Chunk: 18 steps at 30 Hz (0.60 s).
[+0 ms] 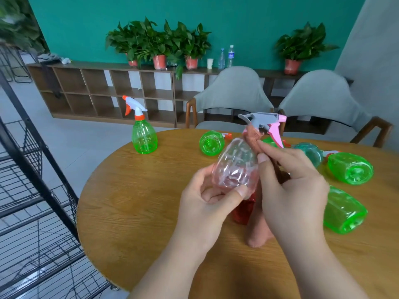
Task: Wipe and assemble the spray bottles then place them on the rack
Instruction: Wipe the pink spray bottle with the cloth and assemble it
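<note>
You are holding the pink spray bottle (235, 167) in the air above the middle of the desk (140, 201), tilted so that its grey and pink trigger head (263, 120) is pointing away from you and to the right. Your left hand (203, 210) is gripping the bottle's bottom end, fingers curled behind it and thumb lying across the base. Your right hand (291, 186) is pinching a salmon cloth (259, 231) against the bottle's neck, forefinger stretched along it and thumb pressing on the bottle's side; the rest of the cloth is hanging down and resting on the desk. Both forearms are reaching in from the lower edge.

No writing is showing on the bottle.

A green spray bottle (144, 139) with an orange and white head is standing upright near the desk's far left edge. Other green bottles (350, 168) are lying on their sides to the right. The black wire rack (32, 169) is standing left of the desk. On the far shelf (108, 67), two water bottles (230, 56) are carrying labels too small to read.
</note>
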{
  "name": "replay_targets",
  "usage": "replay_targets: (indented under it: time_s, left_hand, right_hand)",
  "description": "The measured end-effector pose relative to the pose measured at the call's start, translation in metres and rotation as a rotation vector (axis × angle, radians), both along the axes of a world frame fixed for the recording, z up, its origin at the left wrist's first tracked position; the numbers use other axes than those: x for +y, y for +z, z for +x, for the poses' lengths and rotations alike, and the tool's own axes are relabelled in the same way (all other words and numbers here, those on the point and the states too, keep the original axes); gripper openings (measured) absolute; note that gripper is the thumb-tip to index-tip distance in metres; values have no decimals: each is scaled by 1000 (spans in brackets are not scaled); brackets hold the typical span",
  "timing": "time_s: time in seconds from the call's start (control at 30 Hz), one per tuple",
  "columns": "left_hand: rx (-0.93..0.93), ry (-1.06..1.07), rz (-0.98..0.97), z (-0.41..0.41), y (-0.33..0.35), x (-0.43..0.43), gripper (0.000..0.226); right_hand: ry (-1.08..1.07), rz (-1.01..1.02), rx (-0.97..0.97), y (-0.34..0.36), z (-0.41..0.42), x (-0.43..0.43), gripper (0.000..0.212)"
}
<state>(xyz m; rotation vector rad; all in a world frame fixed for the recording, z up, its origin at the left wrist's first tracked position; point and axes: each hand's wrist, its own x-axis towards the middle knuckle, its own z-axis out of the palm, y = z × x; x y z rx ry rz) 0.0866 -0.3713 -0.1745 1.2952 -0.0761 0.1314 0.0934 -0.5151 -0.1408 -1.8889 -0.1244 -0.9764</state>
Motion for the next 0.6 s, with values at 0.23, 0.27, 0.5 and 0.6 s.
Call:
replay_targets:
  time_s: [0.23, 0.27, 0.5, 0.6]
  left_hand:
    - [37, 35, -25, 3, 5, 16, 43]
    - [44, 31, -26, 3, 5, 17, 45]
    - [-8, -50, -24, -10, 6, 4, 66]
    - [-53, -63, -76, -15, 6, -3, 74]
  right_hand:
    - [37, -212, -62, -19, -14, 28, 26]
    - [43, -226, -64, -20, -13, 27, 26]
    - [7, -56, -39, 0, 0, -4, 22]
    - [11, 10, -13, 4, -3, -3, 24]
